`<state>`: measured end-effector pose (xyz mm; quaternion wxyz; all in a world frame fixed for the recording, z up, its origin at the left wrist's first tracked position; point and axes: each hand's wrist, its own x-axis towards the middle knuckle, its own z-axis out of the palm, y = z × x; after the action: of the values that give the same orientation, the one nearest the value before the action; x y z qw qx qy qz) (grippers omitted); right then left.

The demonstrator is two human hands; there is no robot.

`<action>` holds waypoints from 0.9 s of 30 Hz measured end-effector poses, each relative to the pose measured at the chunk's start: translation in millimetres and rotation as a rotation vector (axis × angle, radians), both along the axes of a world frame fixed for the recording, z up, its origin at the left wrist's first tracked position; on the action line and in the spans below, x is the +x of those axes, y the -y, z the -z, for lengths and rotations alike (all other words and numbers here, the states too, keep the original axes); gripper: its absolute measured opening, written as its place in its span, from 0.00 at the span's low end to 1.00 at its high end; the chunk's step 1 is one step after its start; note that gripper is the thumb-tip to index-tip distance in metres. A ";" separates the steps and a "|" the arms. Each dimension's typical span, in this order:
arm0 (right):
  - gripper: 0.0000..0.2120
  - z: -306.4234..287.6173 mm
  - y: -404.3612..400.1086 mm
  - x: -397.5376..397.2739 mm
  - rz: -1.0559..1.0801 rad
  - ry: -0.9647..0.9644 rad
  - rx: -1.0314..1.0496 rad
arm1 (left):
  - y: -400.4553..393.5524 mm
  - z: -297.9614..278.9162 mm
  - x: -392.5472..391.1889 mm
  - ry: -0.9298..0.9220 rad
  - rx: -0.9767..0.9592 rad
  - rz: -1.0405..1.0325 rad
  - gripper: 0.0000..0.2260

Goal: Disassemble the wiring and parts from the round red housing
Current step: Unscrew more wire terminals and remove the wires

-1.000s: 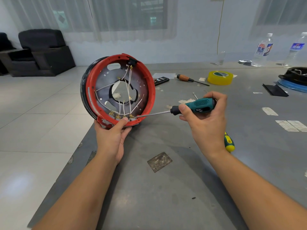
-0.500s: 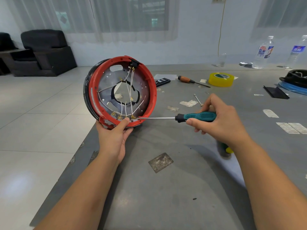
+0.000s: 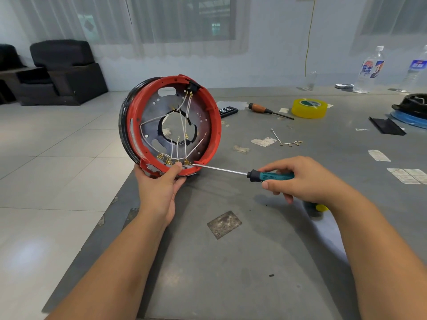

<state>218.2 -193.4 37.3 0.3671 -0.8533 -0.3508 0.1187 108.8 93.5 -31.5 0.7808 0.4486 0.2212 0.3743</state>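
Observation:
The round red housing [image 3: 213, 118] stands on edge at the table's left corner, its open side facing me. Inside it lies a metal plate with a central hole, crossed by white wires [image 3: 182, 125] that run to brass terminals [image 3: 172, 160] at the bottom rim. My left hand [image 3: 161, 188] grips the bottom rim, thumb pressed by the terminals. My right hand [image 3: 305, 179] holds a teal-handled screwdriver [image 3: 270, 176], its tip touching the lower right of the rim beside the terminals.
On the grey table [image 3: 242, 262] lie a removed wire piece [image 3: 285, 140], an orange-handled screwdriver [image 3: 268, 110], a yellow tape roll [image 3: 309, 108], a black remote [image 3: 227, 110], two bottles [image 3: 369, 70], a black part on blue [image 3: 413, 107], and a yellow-green tool [image 3: 320, 207] under my right wrist.
My right hand lowered and shifted its grip from a fist over the handle to the fingertips. The screwdriver tip stays at the housing's bottom rim; my left hand keeps hold.

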 end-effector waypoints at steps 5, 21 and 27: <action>0.12 7.5 -7.4 -3.1 -0.062 -0.096 -0.064 | 1.5 -1.3 -2.6 0.037 -0.034 0.008 0.32; 0.07 8.2 -8.5 -3.7 -0.031 -0.129 -0.047 | 1.5 -2.1 -3.7 0.032 -0.031 0.039 0.33; 0.08 -0.1 4.4 4.1 0.051 -0.092 0.015 | 1.7 -3.4 -4.4 0.056 -0.057 0.049 0.31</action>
<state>222.3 -197.9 37.4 0.3923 -0.8528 -0.3124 0.1458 104.4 91.8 -28.2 0.8082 0.4207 0.1988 0.3610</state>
